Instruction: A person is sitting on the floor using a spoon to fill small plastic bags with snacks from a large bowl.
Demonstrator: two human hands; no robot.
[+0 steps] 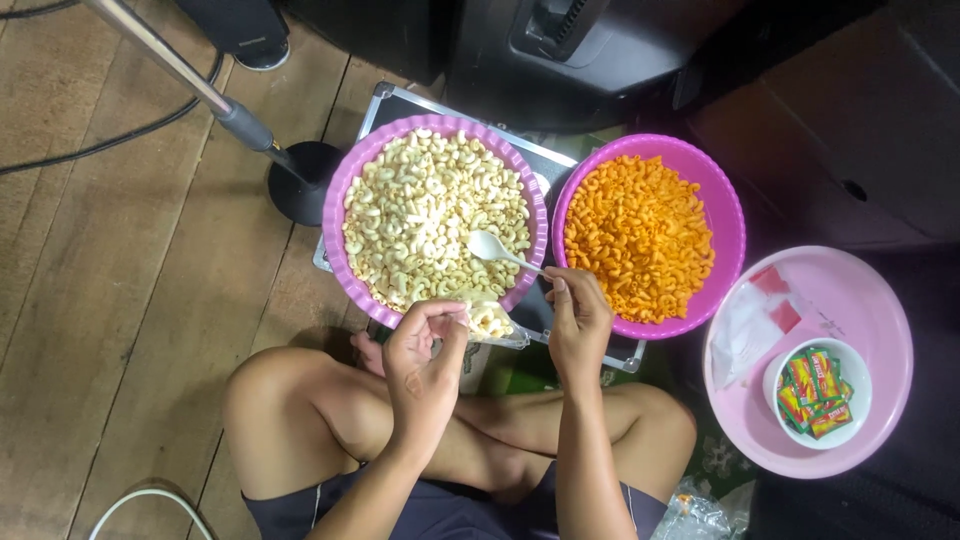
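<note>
Left hand (425, 350) pinches a small clear plastic bag (490, 322), partly filled with pale crackers, at the purple basket's (352, 180) near rim; right hand (578, 318) grips a white plastic spoon (492, 247) over the heap

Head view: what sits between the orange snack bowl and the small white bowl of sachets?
Clear plastic bags lying in the pink basin, as the head view shows; otherwise only the basin's rim.

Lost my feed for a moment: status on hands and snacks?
Left hand holds small clear bag, part filled. Right hand holds white spoon over pale snack bowl. Nothing blocking.
</note>
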